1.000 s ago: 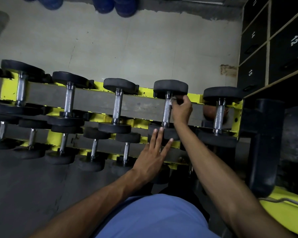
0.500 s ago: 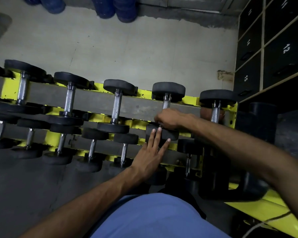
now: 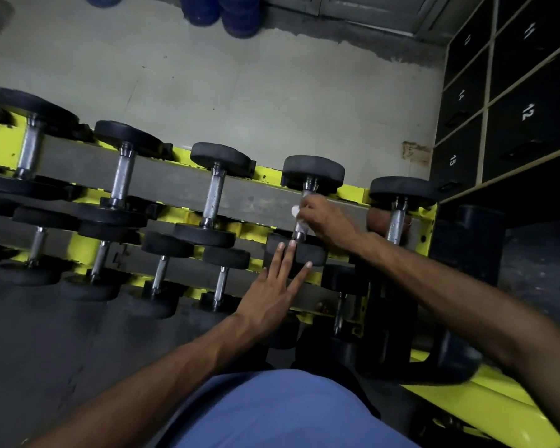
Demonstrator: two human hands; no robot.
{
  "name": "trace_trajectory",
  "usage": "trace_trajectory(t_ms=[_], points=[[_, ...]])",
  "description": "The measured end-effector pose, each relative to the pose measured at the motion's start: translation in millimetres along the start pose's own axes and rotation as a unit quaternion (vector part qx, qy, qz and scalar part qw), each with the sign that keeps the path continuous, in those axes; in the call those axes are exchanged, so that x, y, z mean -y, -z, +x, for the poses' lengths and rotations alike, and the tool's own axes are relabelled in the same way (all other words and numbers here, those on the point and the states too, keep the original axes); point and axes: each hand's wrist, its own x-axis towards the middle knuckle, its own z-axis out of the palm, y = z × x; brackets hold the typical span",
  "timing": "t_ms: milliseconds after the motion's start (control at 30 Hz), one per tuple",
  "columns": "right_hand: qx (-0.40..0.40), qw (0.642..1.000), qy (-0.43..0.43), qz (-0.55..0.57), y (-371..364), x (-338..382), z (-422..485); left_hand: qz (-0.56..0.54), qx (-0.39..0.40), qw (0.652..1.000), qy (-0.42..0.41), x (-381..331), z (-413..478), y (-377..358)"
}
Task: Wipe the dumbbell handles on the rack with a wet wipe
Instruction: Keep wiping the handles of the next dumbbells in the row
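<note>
A yellow and grey rack [image 3: 181, 184] holds rows of black dumbbells with chrome handles. My right hand [image 3: 328, 219] holds a white wet wipe [image 3: 296, 212] wrapped round the chrome handle of the fourth top-row dumbbell [image 3: 312, 171]. My left hand [image 3: 274, 294] lies flat with straight, spread fingers, its fingertips resting on that dumbbell's near black head [image 3: 304, 252]. Further top-row dumbbells stand to the left [image 3: 215, 195] and to the right [image 3: 398, 205].
Black numbered lockers [image 3: 511, 101] stand at the right, with a black post [image 3: 466, 247] below them. Blue round objects [image 3: 220, 11] sit on the pale floor beyond the rack. A yellow frame [image 3: 485, 405] lies at lower right. My blue shirt [image 3: 285, 412] fills the bottom.
My right hand slid from the handle's far end down to its near end, then back up to the middle, with the wipe showing again. My left hand stayed on the near head.
</note>
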Motion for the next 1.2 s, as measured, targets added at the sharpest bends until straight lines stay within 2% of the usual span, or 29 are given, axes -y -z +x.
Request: trace_trajectory(t_ms=[67, 133, 200, 300, 467, 533, 567, 633, 733, 767, 833, 933, 1067, 1133, 1200], points=[[-0.059, 0.992, -0.090, 0.070, 6, 4, -3, -0.001, -0.002, 1.000, 0.002, -1, 0, 0], [-0.097, 0.962, -0.195, 0.166, 2, 20, -13, -0.002, -0.003, 1.000, 0.004, -3, -1, 0], [-0.104, 0.914, -0.302, 0.249, -8, 37, -27, -0.002, -0.004, 1.000, 0.005, -4, -1, 1], [-0.088, 0.824, -0.433, 0.353, -20, 43, -36, -0.005, -0.004, 1.000, 0.005, -5, -2, 3], [-0.201, 0.702, -0.521, 0.442, -14, 6, 14, -0.003, 0.004, 1.000, 0.008, -6, -2, 7], [-0.226, 0.674, -0.540, 0.451, -23, -9, 26, -0.004, 0.004, 1.000, 0.010, -6, -2, 6], [-0.227, 0.675, -0.544, 0.444, -22, -5, 26, -0.003, 0.003, 1.000, 0.010, -6, -2, 6], [-0.199, 0.704, -0.540, 0.416, -20, 11, 16, -0.003, 0.001, 1.000, 0.010, -6, -2, 4], [-0.085, 0.774, -0.509, 0.366, -25, 30, -11, -0.004, -0.004, 1.000, 0.010, -6, -1, 3], [-0.044, 0.786, -0.503, 0.357, -28, 33, -18, -0.004, -0.004, 1.000, 0.010, -6, -1, 3], [-0.010, 0.784, -0.506, 0.360, -32, 33, -27, -0.003, -0.007, 1.000, 0.008, -7, -1, 1], [-0.026, 0.775, -0.518, 0.360, -27, 37, -30, -0.005, -0.009, 1.000, 0.007, -7, 0, 0], [-0.044, 0.797, -0.492, 0.349, -17, 44, -34, -0.013, -0.011, 1.000, 0.004, -5, -1, 0], [-0.026, 0.798, -0.468, 0.378, -9, 42, -34, -0.017, -0.012, 1.000, 0.004, -6, -1, 1], [-0.007, 0.776, -0.448, 0.444, 4, 42, -32, -0.024, -0.015, 1.000, 0.004, -7, -1, 3]])
